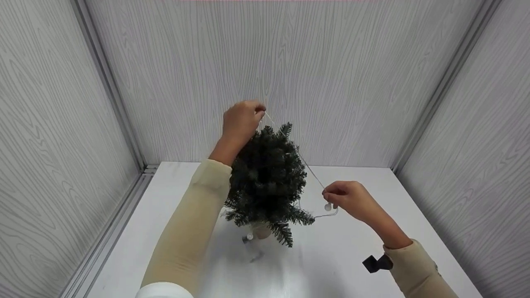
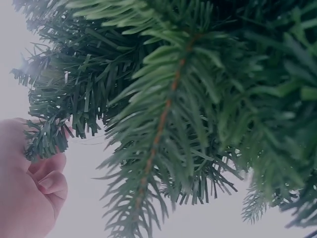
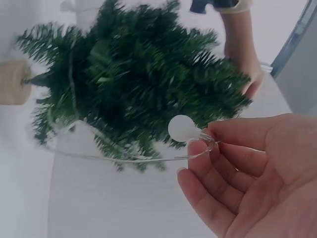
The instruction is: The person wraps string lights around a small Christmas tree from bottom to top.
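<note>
A small artificial Christmas tree stands on the white table, its round base partly hidden by the lower branches. Above and behind the treetop, my left hand pinches the thin wire of a string of lights between thumb and fingers. From there the wire slants down past the tree's right side to my right hand. That hand pinches the string lights beside a round white bulb. More of the wire loops back to the lower branches. In the left wrist view, needles cover part of the hand.
The tree's light brown base shows in the right wrist view. Near it on the table lie another bulb and a bit of wire. Pale wood-grain walls enclose the table at the back and both sides.
</note>
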Motion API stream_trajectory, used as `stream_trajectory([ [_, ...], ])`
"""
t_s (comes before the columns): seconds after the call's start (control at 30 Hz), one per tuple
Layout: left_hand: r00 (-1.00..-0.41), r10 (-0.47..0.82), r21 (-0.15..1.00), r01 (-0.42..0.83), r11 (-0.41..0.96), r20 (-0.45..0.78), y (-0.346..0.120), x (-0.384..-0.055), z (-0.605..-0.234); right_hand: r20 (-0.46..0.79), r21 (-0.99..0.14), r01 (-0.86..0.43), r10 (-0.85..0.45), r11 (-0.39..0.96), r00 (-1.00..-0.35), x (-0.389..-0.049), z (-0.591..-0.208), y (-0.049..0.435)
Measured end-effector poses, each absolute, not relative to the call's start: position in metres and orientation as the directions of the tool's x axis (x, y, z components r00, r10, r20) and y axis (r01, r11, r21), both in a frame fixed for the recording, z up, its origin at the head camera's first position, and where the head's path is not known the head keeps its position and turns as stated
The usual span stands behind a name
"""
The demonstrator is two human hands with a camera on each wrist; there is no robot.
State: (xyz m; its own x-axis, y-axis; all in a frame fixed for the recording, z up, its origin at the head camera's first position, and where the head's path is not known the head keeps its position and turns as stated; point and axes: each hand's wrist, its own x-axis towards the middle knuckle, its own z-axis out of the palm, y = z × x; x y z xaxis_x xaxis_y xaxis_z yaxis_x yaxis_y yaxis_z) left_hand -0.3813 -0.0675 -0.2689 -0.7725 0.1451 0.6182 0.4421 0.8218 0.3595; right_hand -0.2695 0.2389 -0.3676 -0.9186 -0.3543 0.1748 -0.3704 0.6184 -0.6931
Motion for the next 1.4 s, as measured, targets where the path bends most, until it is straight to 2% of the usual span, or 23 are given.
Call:
stream_trajectory([
  [0.3,-0.794,0.145,0.402,0.445,0.801,0.59,-0.067,-0.38,-0.267,0.165,-0.685,-0.359,-0.346,0.633,-0.924,-0.281,-0.393,0.255],
  [0.57,-0.821,0.121,0.469,0.433,0.77,0.558,-0.072,-0.376,-0.268,0.191,-0.682,-0.377,-0.345,0.626,-0.919,-0.276,-0.4,0.264],
  [0.8,-0.847,0.069,0.565,0.411,0.716,0.527,-0.082,-0.375,-0.265,0.301,-0.675,-0.422,-0.297,0.605,-0.906,-0.263,-0.387,0.262],
  [1.0,-0.854,0.044,0.619,0.411,0.669,0.519,-0.084,-0.376,-0.262,0.414,-0.66,-0.454,-0.214,0.599,-0.885,-0.251,-0.374,0.261],
  [1.27,-0.857,0.069,0.619,0.422,0.662,0.51,-0.078,-0.376,-0.262,0.567,-0.639,-0.456,-0.021,0.619,-0.823,-0.242,-0.361,0.273],
  [1.4,-0.854,0.083,0.606,0.43,0.669,0.514,-0.078,-0.376,-0.263,0.575,-0.664,-0.436,0.042,0.608,-0.817,-0.239,-0.355,0.276],
])
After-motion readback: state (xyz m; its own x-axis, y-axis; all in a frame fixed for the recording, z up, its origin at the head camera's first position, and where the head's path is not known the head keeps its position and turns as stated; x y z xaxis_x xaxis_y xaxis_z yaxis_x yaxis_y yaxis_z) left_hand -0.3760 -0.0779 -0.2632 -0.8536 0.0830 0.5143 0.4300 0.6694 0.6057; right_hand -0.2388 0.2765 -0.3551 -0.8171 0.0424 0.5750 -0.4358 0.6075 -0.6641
